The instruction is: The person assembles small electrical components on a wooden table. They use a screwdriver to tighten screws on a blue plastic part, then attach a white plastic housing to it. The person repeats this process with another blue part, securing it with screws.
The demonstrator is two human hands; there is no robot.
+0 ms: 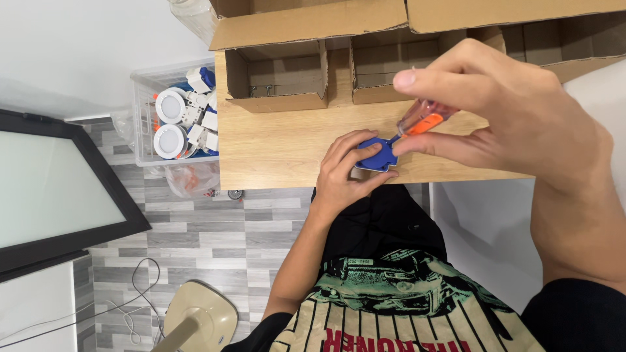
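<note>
A small blue plastic part (376, 155) lies near the front edge of a light wooden table (274, 143). My left hand (345, 173) grips it from the left, fingers curled over its top. My right hand (515, 114) hovers close to the camera and pinches a small screwdriver (424, 118) with a clear and orange handle. The screwdriver slants down to the left, and its tip touches the blue part's upper right side. My forearms come up from the bottom of the view, past a striped shirt with black sleeves.
Open cardboard boxes (277, 75) with dividers line the table's far side. A clear plastic bin (145, 104) left of the table holds round white lamp fittings and blue parts. A dark-framed panel (59, 189), a beige fan base (199, 319) and cables are on the grey floor.
</note>
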